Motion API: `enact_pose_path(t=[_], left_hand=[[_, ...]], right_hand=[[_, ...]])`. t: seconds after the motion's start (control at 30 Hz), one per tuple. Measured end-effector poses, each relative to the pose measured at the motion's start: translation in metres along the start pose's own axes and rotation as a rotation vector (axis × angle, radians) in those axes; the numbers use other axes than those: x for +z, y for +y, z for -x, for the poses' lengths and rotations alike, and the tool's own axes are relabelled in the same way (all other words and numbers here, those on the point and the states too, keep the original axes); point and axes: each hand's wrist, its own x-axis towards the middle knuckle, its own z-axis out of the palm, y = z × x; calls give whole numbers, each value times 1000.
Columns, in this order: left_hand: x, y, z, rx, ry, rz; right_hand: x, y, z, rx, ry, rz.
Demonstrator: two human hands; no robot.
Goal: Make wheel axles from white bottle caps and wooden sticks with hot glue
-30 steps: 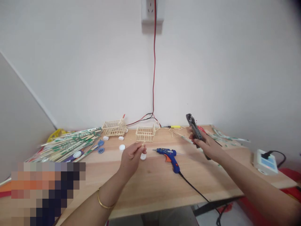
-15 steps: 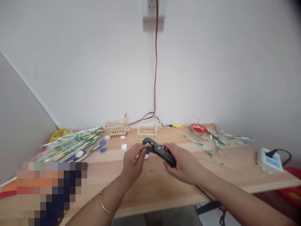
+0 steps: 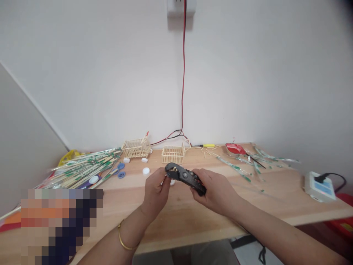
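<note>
My right hand (image 3: 216,191) grips the handles of black pliers (image 3: 184,177), jaws pointing left over the wooden table (image 3: 248,202). A short pale wooden stick (image 3: 171,170) sits in the jaws, and my left hand (image 3: 156,189) pinches its near end with closed fingers. A gold bangle circles my left wrist. Both hands hover just above the table's middle, in front of a small open stick basket (image 3: 173,154).
A stick-built cart (image 3: 135,148) with white cap wheels stands at the back. Wrapped chopsticks (image 3: 82,169) pile at left beside white and blue bottle caps. Torn wrappers and a red dish (image 3: 235,149) lie at right. A power strip (image 3: 321,187) sits on the right edge.
My right hand swung the pliers from the right side to the centre, meeting the stick in my left hand. The jaws now sit around the stick. The blue glue gun is hidden behind my hands.
</note>
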Motion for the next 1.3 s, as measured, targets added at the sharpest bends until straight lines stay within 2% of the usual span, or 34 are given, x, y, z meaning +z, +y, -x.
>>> enact_pose_path(t=[0.3, 0.5, 0.63, 0.83, 0.93, 1.13, 1.3], left_hand=[[2, -4, 2, 66, 24, -60], [5, -11, 2, 111, 52, -120], [12, -11, 5, 33, -8, -80], [31, -3, 17, -219, -200, 148], [38, 2, 21, -290, -279, 215], [48, 8, 24, -367, -349, 271], [50, 9, 25, -301, -335, 200]], right_hand=[[8, 2, -3, -14, 49, 115], [12, 3, -8, -22, 7, 170], [12, 9, -2, -3, -85, 176], [7, 24, 25, 30, -211, 192], [4, 29, 37, 58, -256, 137], [5, 31, 50, 126, -295, 115], [3, 28, 53, 144, -298, 227]])
